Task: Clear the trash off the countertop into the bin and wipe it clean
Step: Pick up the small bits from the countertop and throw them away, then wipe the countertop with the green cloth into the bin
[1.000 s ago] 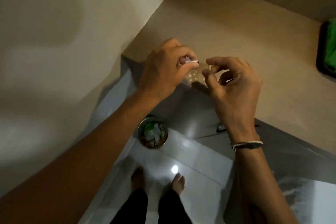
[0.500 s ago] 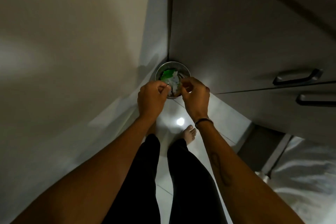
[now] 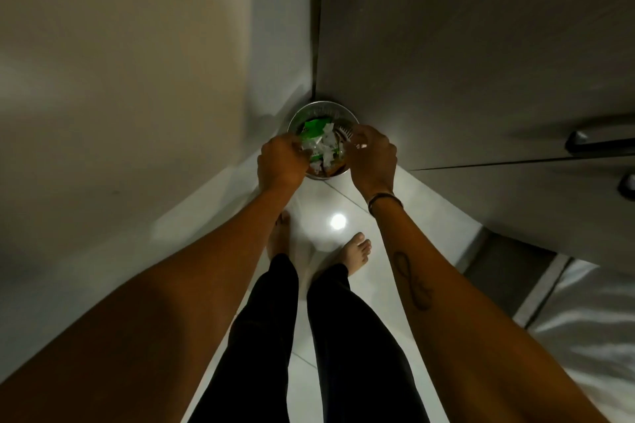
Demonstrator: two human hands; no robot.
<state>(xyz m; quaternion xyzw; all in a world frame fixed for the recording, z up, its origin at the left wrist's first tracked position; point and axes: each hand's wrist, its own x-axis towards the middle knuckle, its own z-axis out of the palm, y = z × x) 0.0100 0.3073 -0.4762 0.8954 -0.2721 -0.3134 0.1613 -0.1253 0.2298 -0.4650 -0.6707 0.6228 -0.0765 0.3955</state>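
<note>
A round metal bin [image 3: 323,107] stands on the floor in the corner between the wall and the cabinet. Inside it lie a green wrapper [image 3: 314,127] and several white scraps [image 3: 324,146]. Both hands hover just above its rim. My left hand [image 3: 281,163] is over the left side with its fingers curled; motion blur hides whether anything is in them. My right hand [image 3: 372,158] is over the right side, and its fingertips pinch a small pale scrap [image 3: 360,144]. The countertop is out of view.
A beige wall [image 3: 120,96] rises on the left. A grey cabinet front [image 3: 464,62] with dark handles [image 3: 591,141] is on the right. My bare feet [image 3: 355,251] and dark trouser legs stand on glossy white floor tiles [image 3: 338,206] just in front of the bin.
A second ago my hands pinched small bits above the countertop. My view has dropped to the floor, both hands have come down over the bin, and they have since drawn slightly apart.
</note>
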